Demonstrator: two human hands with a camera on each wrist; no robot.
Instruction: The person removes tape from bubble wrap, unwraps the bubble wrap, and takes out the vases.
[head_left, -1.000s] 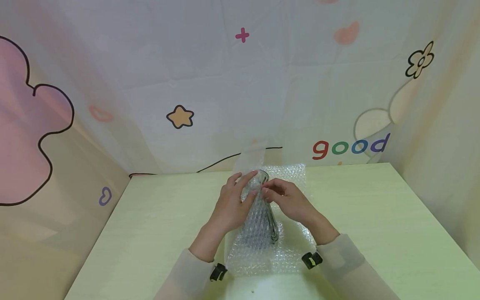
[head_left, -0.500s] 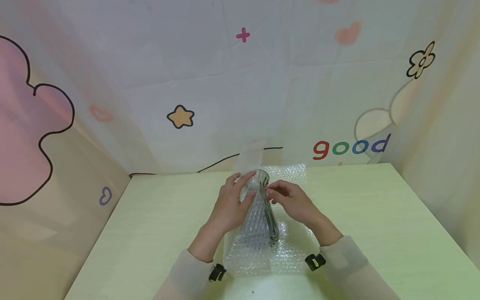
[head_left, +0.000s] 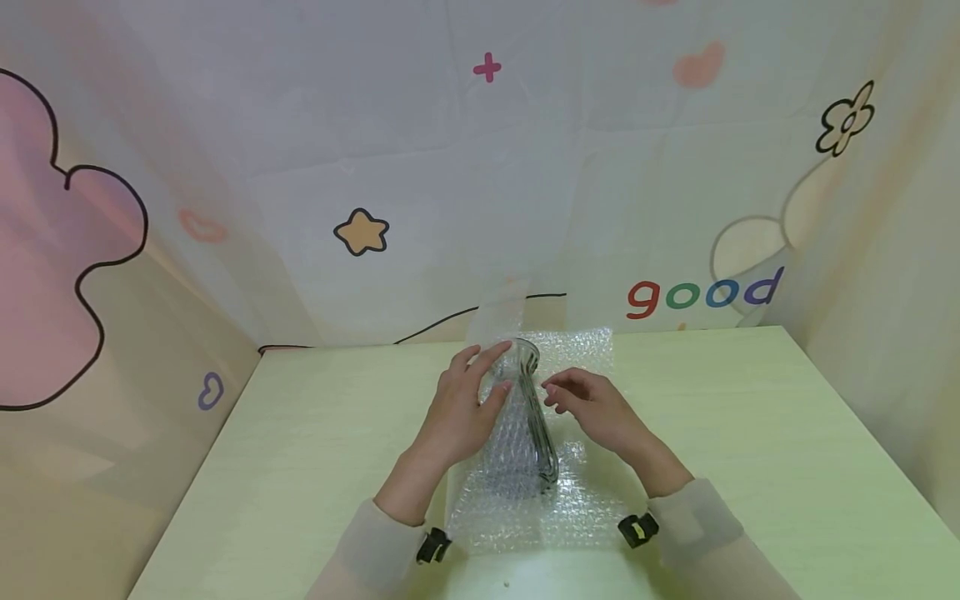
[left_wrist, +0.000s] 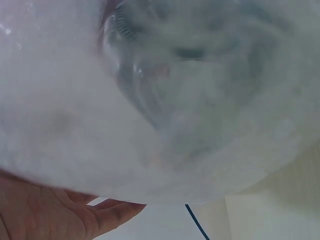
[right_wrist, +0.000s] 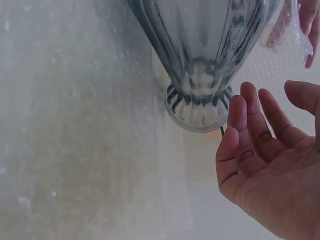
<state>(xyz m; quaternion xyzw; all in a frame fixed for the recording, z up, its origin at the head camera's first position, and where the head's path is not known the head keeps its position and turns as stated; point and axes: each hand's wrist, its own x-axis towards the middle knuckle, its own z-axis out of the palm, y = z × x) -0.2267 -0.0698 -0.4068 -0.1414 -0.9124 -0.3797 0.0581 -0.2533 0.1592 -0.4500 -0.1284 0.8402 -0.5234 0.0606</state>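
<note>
A pale green table stands against a cartoon-printed backdrop. Near its back edge, mid-width, a ribbed glass vase lies on a sheet of bubble wrap, its mouth toward the wall and the wrap drawn over its left side. The left hand curls round the wrapped neck, gripping it. The right hand hovers just beside the vase, fingers loosely spread, holding nothing.

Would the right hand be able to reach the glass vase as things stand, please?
Probably yes: the right hand hovers open just beside the glass vase, nothing between them on that bare side.
</note>
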